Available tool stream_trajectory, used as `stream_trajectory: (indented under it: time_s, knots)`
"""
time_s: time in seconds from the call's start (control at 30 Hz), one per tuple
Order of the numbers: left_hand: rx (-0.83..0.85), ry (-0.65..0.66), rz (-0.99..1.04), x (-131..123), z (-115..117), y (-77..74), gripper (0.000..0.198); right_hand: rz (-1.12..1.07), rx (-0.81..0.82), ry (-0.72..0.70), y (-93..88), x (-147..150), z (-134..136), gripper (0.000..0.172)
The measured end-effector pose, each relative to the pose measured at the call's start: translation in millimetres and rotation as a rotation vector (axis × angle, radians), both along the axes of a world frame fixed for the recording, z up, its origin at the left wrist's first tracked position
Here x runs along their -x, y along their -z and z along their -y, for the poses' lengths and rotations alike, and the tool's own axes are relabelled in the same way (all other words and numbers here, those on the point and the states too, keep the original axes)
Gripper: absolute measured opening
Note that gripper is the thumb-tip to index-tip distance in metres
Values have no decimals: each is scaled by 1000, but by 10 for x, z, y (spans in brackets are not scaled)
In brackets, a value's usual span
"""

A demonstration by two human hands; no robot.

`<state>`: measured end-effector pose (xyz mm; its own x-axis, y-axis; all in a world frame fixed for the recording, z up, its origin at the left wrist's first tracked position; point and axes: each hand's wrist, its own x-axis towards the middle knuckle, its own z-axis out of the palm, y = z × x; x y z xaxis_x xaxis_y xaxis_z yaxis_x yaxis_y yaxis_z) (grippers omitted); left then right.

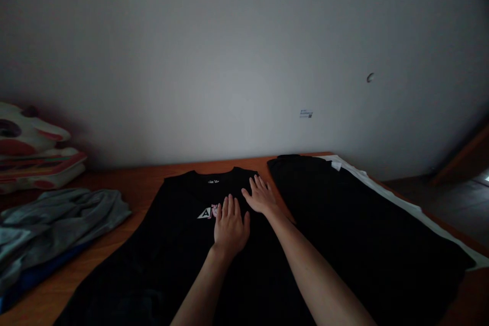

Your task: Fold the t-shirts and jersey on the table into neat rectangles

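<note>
A black shirt [183,244] lies spread on the wooden table, its neckline toward the wall and a small white and pink print [208,212] on its chest. My left hand [231,226] rests flat on the shirt's chest, just right of the print and partly over its pink part. Farther up and to the right, my right hand [260,194] lies on the shirt near the shoulder, fingers stretched out. Neither hand holds anything.
More black clothing [344,214] with a white garment [382,188] under its right edge lies at the right. At the left are grey cloth [69,219], blue cloth [46,272] and a white and red toy [42,158]. A wall [229,61] stands behind the table [137,175].
</note>
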<state>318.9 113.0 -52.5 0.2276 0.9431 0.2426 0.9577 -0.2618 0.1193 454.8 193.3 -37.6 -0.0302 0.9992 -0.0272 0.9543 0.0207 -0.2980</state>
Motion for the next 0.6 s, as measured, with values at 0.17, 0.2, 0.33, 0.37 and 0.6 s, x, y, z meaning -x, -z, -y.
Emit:
stream_trajectory:
  time_s: [0.17,0.2,0.33,0.37,0.6]
  knots:
    - [-18,-7,-3,37,-5,-14,62,28,-46,4,-11,-5,-8,74]
    - [-19,-7,-4,37,-4,-8,62,33,-57,6,-8,-7,-11,74]
    - [-31,-10,6,25,-3,11,61,35,-66,-27,-2,-20,-35,77]
    - [-33,-12,7,23,-3,11,61,30,-57,-43,-4,-24,-43,79]
    - [13,-13,10,20,11,-32,62,-6,-57,8,-23,-18,-90,79]
